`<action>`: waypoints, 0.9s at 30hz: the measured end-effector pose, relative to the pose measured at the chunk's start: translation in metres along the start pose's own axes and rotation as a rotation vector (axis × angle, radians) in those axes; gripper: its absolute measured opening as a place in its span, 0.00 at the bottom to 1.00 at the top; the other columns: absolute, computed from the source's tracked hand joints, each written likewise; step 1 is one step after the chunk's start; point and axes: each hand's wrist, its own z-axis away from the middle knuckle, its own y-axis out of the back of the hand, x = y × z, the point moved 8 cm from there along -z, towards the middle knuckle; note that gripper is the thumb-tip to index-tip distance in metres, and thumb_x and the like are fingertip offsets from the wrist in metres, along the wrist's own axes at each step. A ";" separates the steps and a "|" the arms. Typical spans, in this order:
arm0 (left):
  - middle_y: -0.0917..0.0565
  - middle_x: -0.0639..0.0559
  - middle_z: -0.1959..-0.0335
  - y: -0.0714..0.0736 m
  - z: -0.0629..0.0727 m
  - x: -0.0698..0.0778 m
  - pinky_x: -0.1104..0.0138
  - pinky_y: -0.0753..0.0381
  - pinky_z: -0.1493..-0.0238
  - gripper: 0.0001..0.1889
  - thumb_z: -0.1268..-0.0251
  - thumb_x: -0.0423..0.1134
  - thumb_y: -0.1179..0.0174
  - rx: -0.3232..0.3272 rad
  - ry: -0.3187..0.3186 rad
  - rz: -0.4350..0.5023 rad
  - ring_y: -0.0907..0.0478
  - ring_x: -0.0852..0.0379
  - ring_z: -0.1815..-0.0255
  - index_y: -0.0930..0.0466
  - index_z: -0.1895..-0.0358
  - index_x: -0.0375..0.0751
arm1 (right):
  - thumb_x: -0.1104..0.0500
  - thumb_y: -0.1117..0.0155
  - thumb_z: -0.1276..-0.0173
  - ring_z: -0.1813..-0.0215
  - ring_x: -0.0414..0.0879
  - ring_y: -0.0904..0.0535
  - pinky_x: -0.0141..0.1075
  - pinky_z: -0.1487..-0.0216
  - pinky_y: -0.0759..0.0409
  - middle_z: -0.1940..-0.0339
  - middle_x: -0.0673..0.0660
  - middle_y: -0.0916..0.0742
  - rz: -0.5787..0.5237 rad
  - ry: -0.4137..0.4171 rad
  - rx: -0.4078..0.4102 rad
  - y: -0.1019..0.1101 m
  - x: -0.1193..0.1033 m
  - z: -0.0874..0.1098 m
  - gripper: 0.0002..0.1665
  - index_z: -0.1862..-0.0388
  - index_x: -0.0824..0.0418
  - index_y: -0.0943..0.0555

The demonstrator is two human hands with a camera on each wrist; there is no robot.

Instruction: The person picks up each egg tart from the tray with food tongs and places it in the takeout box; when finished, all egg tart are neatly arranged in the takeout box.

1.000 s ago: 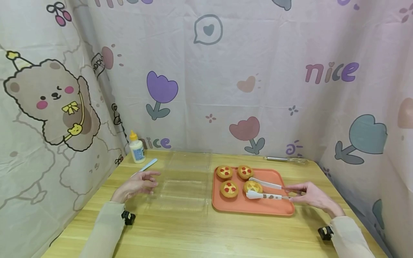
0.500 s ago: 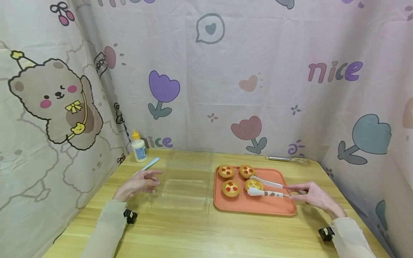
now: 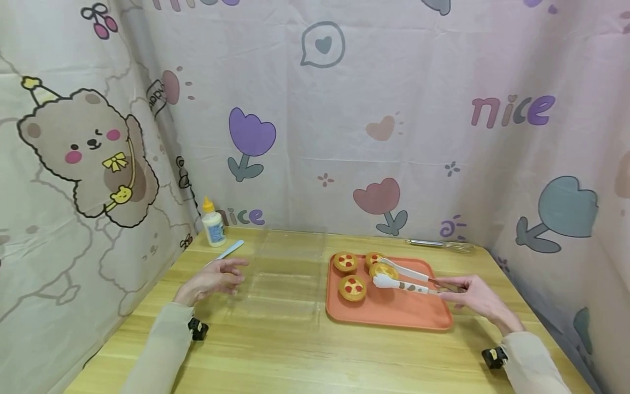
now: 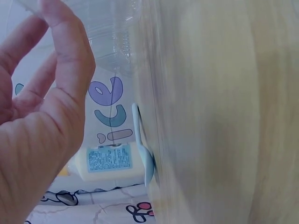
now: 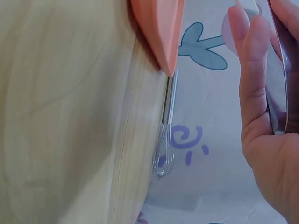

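My right hand (image 3: 479, 298) grips the tongs (image 3: 406, 285), whose pale tips are closed about a lattice-topped egg tart (image 3: 385, 270). That tart hangs over the orange tray (image 3: 394, 309) and partly covers the back right tart (image 3: 372, 258). Two more tarts with red pieces on top, one at the back left (image 3: 345, 262) and one at the front left (image 3: 352, 288), sit on the tray. My left hand (image 3: 214, 280) hovers with loosely bent fingers beside the clear plastic box (image 3: 285, 295), holding nothing. In the right wrist view, the tongs' metal bend (image 5: 279, 107) lies inside the hand.
A glue bottle (image 3: 214, 227) with a yellow cap stands at the back left, near a light blue spoon (image 4: 146, 161). A wire whisk (image 3: 440, 244) lies along the back edge, behind the tray. Printed cloth (image 3: 315, 137) hangs around the table.
The tongs have risen with the lattice-topped tart, which has left its front right spot on the tray. My left hand has stayed beside the box.
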 end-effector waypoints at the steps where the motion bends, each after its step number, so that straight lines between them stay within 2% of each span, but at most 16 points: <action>1: 0.26 0.45 0.54 0.000 0.000 0.000 0.58 0.13 0.58 0.36 0.31 0.32 0.41 0.001 -0.003 -0.003 0.19 0.52 0.63 0.48 0.26 0.27 | 0.53 0.29 0.37 0.55 0.51 0.16 0.45 0.63 0.14 0.36 0.67 0.21 0.006 0.004 0.002 -0.001 -0.001 -0.001 0.30 0.37 0.61 0.22; 9: 0.25 0.46 0.54 0.002 0.002 0.000 0.57 0.13 0.57 0.36 0.32 0.33 0.40 0.014 0.004 0.000 0.19 0.51 0.62 0.46 0.26 0.27 | 0.53 0.29 0.37 0.57 0.51 0.17 0.45 0.65 0.14 0.37 0.67 0.20 0.008 0.026 0.032 -0.004 -0.010 -0.003 0.29 0.38 0.60 0.21; 12: 0.25 0.46 0.55 0.001 0.002 0.000 0.56 0.13 0.57 0.36 0.32 0.33 0.40 0.010 0.007 0.009 0.18 0.51 0.62 0.47 0.26 0.27 | 0.51 0.28 0.38 0.61 0.53 0.17 0.43 0.66 0.15 0.38 0.67 0.19 0.009 0.023 0.043 -0.006 -0.014 -0.005 0.30 0.38 0.59 0.20; 16: 0.25 0.46 0.55 0.001 0.002 0.000 0.57 0.13 0.57 0.35 0.32 0.32 0.40 0.008 0.003 0.004 0.18 0.52 0.63 0.47 0.26 0.27 | 0.50 0.28 0.38 0.73 0.48 0.21 0.42 0.68 0.16 0.54 0.68 0.15 0.009 0.005 0.045 -0.011 -0.019 -0.008 0.31 0.37 0.59 0.21; 19: 0.24 0.46 0.55 0.002 0.001 -0.001 0.58 0.13 0.58 0.35 0.31 0.32 0.40 0.007 -0.003 0.001 0.18 0.52 0.64 0.47 0.27 0.26 | 0.51 0.29 0.37 0.78 0.45 0.24 0.42 0.71 0.17 0.69 0.65 0.17 0.005 0.007 0.041 -0.017 -0.025 -0.011 0.31 0.37 0.61 0.22; 24: 0.23 0.48 0.56 0.001 0.000 -0.002 0.59 0.13 0.59 0.35 0.31 0.33 0.41 0.002 -0.006 -0.001 0.18 0.53 0.64 0.47 0.26 0.26 | 0.53 0.28 0.38 0.78 0.46 0.22 0.43 0.73 0.17 0.70 0.65 0.15 -0.008 0.011 0.051 -0.026 -0.030 -0.017 0.31 0.38 0.62 0.21; 27: 0.22 0.48 0.55 0.002 0.000 -0.003 0.58 0.13 0.59 0.36 0.31 0.33 0.41 0.002 -0.008 -0.012 0.17 0.53 0.64 0.49 0.26 0.26 | 0.53 0.28 0.38 0.77 0.49 0.20 0.42 0.72 0.17 0.64 0.68 0.14 -0.015 0.013 0.057 -0.029 -0.033 -0.020 0.31 0.38 0.62 0.21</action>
